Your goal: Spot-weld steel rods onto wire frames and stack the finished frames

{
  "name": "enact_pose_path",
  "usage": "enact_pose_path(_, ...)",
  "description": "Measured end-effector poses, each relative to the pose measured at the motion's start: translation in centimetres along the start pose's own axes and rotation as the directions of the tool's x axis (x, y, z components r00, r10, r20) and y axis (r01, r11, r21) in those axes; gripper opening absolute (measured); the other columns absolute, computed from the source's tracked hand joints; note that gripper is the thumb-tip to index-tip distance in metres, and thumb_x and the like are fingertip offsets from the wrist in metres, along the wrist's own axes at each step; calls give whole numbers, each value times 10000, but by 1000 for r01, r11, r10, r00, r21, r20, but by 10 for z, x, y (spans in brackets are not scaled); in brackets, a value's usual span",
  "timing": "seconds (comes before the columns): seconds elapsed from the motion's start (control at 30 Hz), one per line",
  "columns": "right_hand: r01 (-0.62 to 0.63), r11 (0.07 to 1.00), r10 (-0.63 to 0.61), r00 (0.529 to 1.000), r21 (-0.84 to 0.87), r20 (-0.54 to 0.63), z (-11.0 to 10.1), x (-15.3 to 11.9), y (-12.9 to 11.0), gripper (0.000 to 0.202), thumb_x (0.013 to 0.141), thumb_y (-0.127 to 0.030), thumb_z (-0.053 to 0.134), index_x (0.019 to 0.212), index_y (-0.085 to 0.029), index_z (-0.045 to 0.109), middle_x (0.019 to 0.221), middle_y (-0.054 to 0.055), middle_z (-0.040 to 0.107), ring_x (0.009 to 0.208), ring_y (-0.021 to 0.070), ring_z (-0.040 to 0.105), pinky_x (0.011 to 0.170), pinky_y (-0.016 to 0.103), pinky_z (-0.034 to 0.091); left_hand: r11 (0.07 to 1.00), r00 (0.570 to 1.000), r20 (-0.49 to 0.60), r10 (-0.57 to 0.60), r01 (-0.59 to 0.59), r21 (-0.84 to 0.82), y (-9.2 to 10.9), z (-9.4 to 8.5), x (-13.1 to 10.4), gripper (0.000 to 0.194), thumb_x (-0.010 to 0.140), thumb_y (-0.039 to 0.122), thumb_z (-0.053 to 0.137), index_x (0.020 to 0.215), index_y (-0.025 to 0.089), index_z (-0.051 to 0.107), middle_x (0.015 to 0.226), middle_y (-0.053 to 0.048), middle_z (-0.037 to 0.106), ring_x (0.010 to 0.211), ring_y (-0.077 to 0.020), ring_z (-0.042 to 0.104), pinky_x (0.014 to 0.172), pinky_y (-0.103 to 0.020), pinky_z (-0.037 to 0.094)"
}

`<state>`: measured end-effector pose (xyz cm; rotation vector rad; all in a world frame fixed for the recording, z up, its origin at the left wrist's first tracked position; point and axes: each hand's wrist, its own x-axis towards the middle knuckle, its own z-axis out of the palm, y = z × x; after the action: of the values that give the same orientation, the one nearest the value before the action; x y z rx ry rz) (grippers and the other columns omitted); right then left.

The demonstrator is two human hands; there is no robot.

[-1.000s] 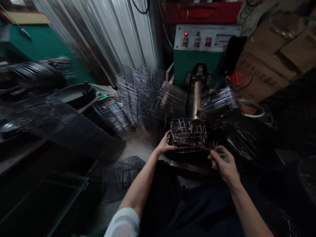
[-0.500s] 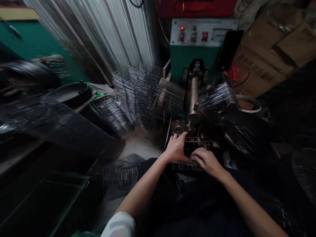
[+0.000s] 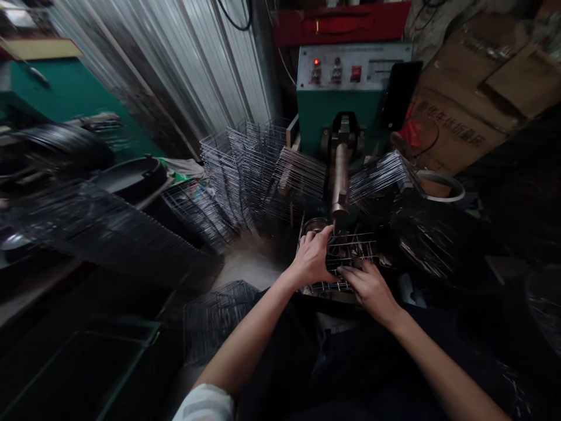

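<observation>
Both hands have crept forward with the wire rack (image 3: 350, 251), now under the welder's copper arm (image 3: 339, 181); left hand (image 3: 313, 260) and right hand (image 3: 370, 286) grip it; seemingly positioning; next, steady alignment beneath the tip.

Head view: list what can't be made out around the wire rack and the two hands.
- Wire rack: its near edge is hidden under both hands; its shape is lost in dim light.
- Left hand: fingertips blend into the wires; grip unclear.
- Right hand: fingers curl over the rack, undersides hidden.
- Green machine: panel lettering too small.
- Wire stacks: motion blur hides the count.
</observation>
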<state>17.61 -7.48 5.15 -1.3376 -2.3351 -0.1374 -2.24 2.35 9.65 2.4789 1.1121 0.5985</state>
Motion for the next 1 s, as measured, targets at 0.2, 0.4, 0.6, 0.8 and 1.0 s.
enact_pose_path(0.2,48,999,-47,997,17,-53,2,3,-2,426,914,-48,501,1301,-157,642,1203,95,715,1148,284,574,958,434,504,997,999,1,51,-51,-61,-5,0,1,1377,422,433,921,1533,215,138,1337,-148,514,1176,-371,471,1024,-518,371)
enact_pose_path(0.4,60,998,-61,996,-29,-58,5,5,2,463,896,-3,450,1303,-124,635,1205,103,711,1099,277,598,965,437,516,994,1000,-10,16,-17,-105,-8,1,5,1413,394,431,927,1539,205,131,1335,-151,528,1207,-378,467,1044,-517,353)
enact_pose_path(0.6,8,999,-9,999,-38,-34,9,23,13,467,891,-6,461,1297,-155,635,1218,88,705,1102,272,593,980,446,509,999,999,-11,39,-39,-37,-17,0,24,1435,405,456,921,1544,125,114,1311,-181,555,1212,-386,469,1056,-517,354)
enact_pose_path(0.8,-66,996,70,995,54,-72,8,27,13,372,933,-62,470,1238,-185,646,1089,102,682,1016,258,565,914,404,524,999,1000,7,16,-15,-36,-22,1,29,1413,448,495,890,1549,160,71,1366,-178,552,1211,-391,500,1028,-512,373)
enact_pose_path(1.0,-169,985,162,973,-31,-165,9,46,20,199,967,-153,487,1039,-197,667,1003,109,616,991,276,531,863,410,486,1000,1000,19,0,0,-18,-27,-5,51,1462,426,493,901,1548,143,33,1240,-140,658,1215,-407,536,1045,-524,344)
